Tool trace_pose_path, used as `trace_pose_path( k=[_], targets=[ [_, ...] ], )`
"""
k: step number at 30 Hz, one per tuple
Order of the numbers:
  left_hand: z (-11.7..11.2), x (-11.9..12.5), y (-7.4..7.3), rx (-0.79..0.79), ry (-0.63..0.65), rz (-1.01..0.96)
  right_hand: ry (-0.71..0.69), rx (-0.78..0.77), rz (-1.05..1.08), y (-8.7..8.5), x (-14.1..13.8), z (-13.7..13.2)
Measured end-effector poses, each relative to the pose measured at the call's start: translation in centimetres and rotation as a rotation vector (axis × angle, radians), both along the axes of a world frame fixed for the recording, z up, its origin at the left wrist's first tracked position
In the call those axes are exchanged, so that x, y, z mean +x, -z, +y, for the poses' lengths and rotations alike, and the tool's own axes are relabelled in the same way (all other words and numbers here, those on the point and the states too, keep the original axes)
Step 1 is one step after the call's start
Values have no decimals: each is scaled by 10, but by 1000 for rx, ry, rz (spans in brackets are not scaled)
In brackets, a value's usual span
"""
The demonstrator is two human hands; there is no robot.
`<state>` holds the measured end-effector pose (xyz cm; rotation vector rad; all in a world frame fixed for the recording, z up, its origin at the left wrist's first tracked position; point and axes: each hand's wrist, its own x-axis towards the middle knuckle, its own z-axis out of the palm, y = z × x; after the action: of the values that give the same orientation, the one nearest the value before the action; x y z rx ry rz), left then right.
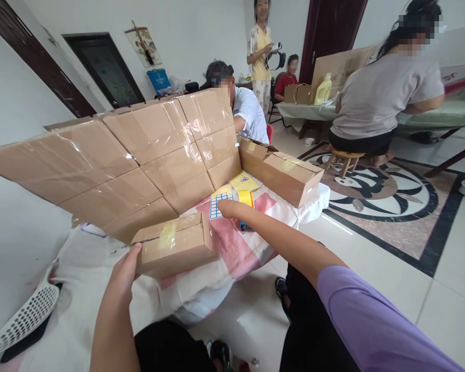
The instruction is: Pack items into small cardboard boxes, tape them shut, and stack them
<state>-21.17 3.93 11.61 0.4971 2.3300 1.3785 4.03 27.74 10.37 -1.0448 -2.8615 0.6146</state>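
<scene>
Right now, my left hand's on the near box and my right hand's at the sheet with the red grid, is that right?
Not quite: the grid on the sheet is blue, not red, as the head view shows. Your left hand is on the near box, and your right hand is at the sheet.

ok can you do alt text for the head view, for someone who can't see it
A person's left hand touches a taped cardboard box while the right hand is over a blue-gridded sheet on a patterned cloth. A tall cardboard panel stands behind, with other people farther back in the room.
</scene>
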Motion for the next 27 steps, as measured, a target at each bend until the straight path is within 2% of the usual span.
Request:
trace_pose_path(
  k=[3, 7, 10, 13, 15, 17, 19, 22, 24, 27],
  targets=[
    [-1, 0, 1, -4, 15, 19, -30, -108, 151, 5, 14, -16],
    [0, 0, 2, -4, 21, 51, -50, -256, 316, 27, 16, -50],
    [1, -1, 3, -8, 3, 65, 47, -288, 391, 45, 7, -69],
    [2, -2, 3, -17, -10, 71, 132, -262, 464, 54, 6, -75],
    [2, -3, 3, -21, -12, 61, 25, -312, 501, 56, 10, -76],
    [1, -3, 1, -12, -2, 45, -140, -418, 520, 53, 13, -80],
    [-2, -2, -1, 8, 26, 27, -207, -488, 541, 48, 14, -90],
    [-7, -2, -4, 29, 74, -7, -120, -424, 624, 34, 17, -110],
    [-10, -2, -6, 67, 130, -77, -68, -341, 669, 19, 31, -121],
    [-11, -1, -8, 203, 266, -258, -8, -222, 747, -11, 89, -133]
  ],
)
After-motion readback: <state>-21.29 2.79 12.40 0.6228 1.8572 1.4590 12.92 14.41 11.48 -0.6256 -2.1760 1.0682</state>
